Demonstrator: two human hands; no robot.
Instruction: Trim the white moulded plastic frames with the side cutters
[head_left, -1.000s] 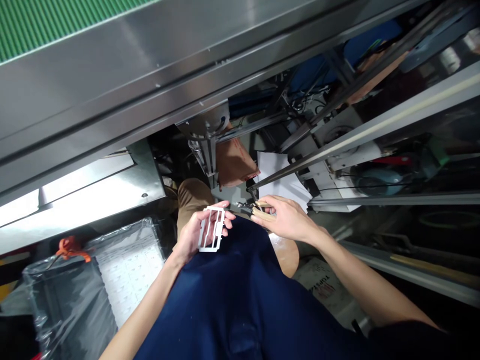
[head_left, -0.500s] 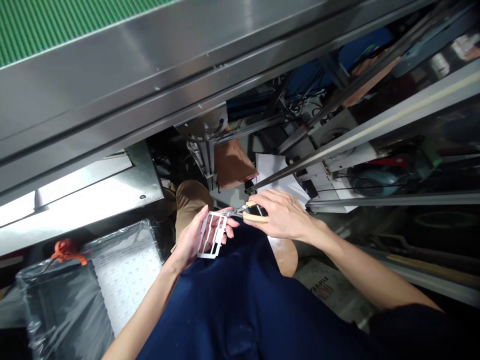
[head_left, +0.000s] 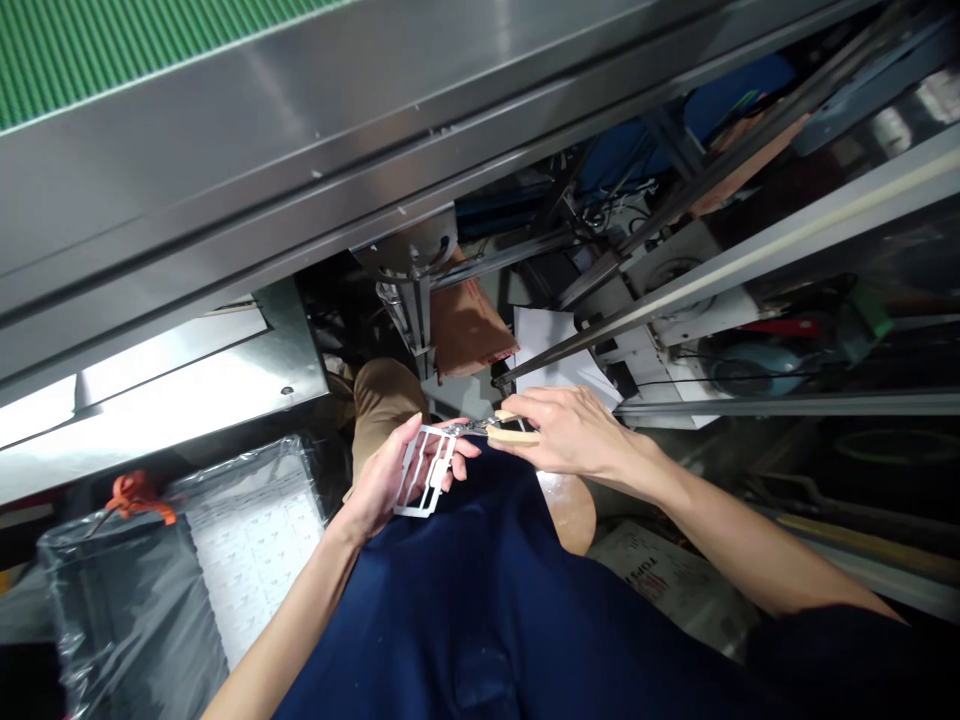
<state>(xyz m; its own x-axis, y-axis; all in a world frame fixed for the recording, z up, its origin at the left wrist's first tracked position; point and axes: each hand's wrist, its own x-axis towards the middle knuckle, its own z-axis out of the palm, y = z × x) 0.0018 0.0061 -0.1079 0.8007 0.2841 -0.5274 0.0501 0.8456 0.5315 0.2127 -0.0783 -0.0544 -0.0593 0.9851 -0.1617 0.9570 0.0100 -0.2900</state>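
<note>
A flat white plastic frame [head_left: 437, 474] with thin bars and open slots rests in my left hand [head_left: 384, 478], held between thumb and fingers above my lap. My right hand [head_left: 574, 430] grips a pair of nippers [head_left: 514, 437] by its cream-coloured handles. The metal jaws point left and meet the upper right corner of the frame. Whether the jaws are closed on the plastic is too small to tell. Some fingers of my left hand show behind the frame, under the nippers' tip.
A steel rail [head_left: 315, 150] edges the green ribbed conveyor belt [head_left: 135, 45] ahead. At left stand a metal table [head_left: 296, 345] and a plastic-lined bin [head_left: 127, 610] with an orange tie [head_left: 136, 497]. Machine bars [head_left: 697, 285] slant across the right; a brown paper bag [head_left: 469, 330] lies below.
The view has shifted very slightly. Both hands, the frame and the nippers stay in nearly the same place, with the jaws still at the frame's corner.
</note>
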